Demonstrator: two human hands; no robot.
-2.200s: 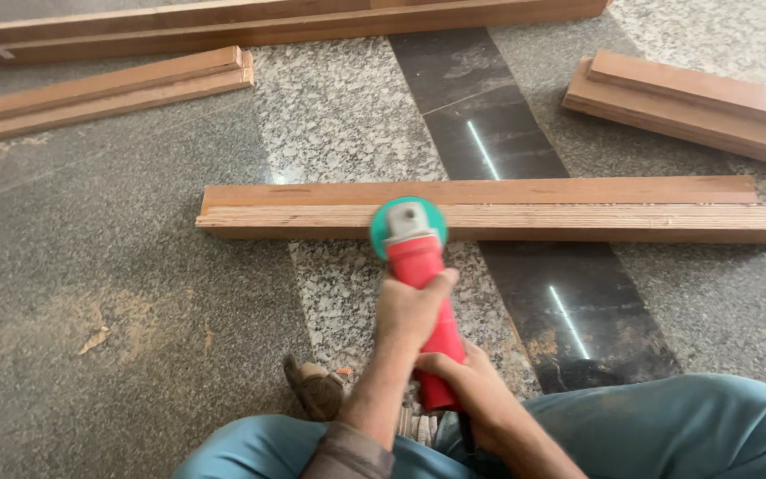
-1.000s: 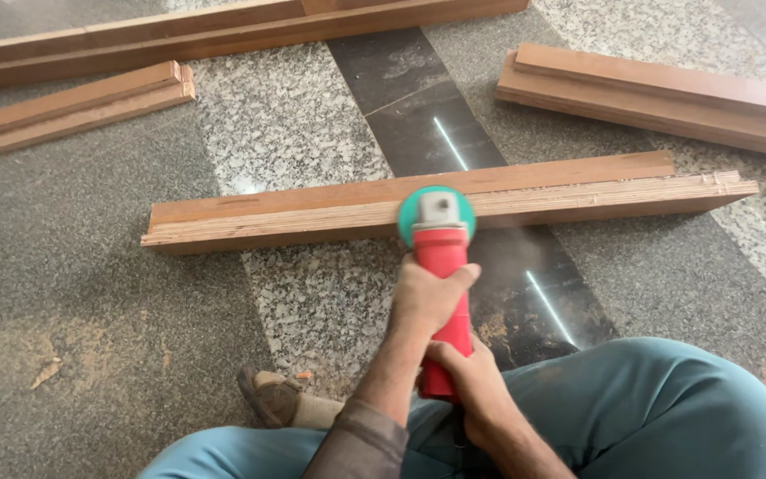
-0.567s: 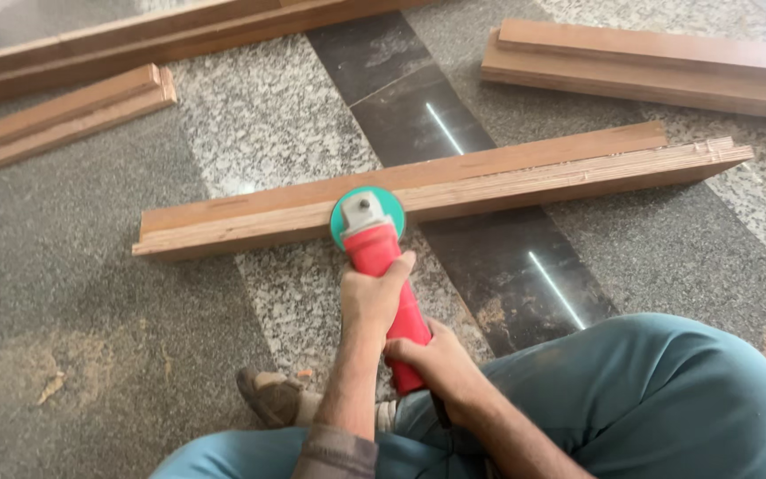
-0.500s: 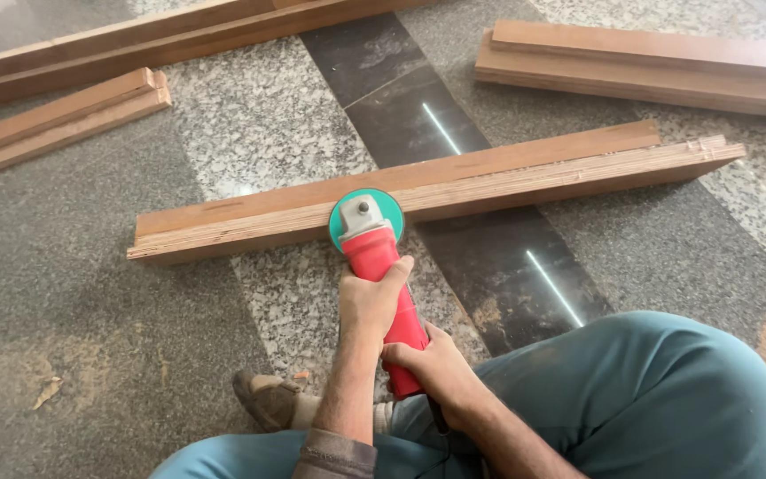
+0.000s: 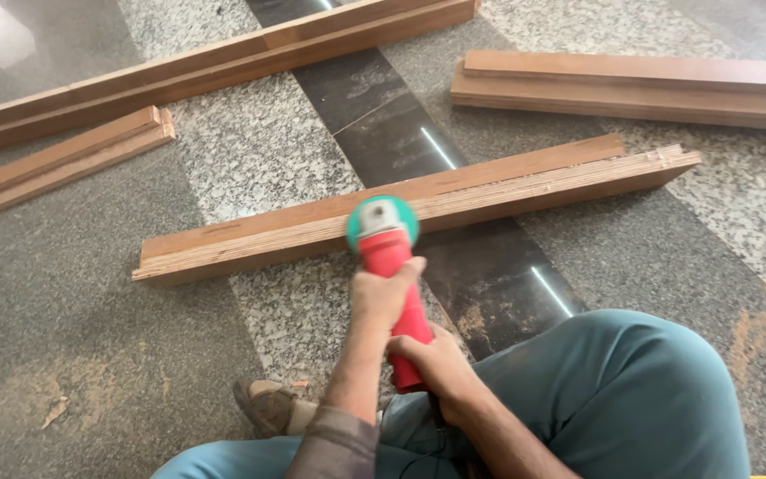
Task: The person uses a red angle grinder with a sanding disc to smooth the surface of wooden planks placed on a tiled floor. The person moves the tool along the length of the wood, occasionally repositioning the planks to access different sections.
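Observation:
I hold a red angle grinder (image 5: 394, 288) with a green disc guard (image 5: 382, 222) against the near edge of a long wooden plank (image 5: 507, 191) that lies across the stone floor. My left hand (image 5: 381, 297) grips the front of the red body just behind the head. My right hand (image 5: 436, 364) wraps the rear of the handle close to my lap. The disc meets the plank near its middle.
More wooden planks lie around: a stacked pair at the upper right (image 5: 631, 89), a short one at the left (image 5: 55, 164), and a long one along the top (image 5: 223, 62). My sandalled foot (image 5: 268, 408) and teal trouser knee (image 5: 613, 390) are in front. Sawdust marks the floor (image 5: 55, 412).
The grinder slid left along the plank's edge, then back toward its middle. Both hands have kept their grip on it while the view shifted and tilted.

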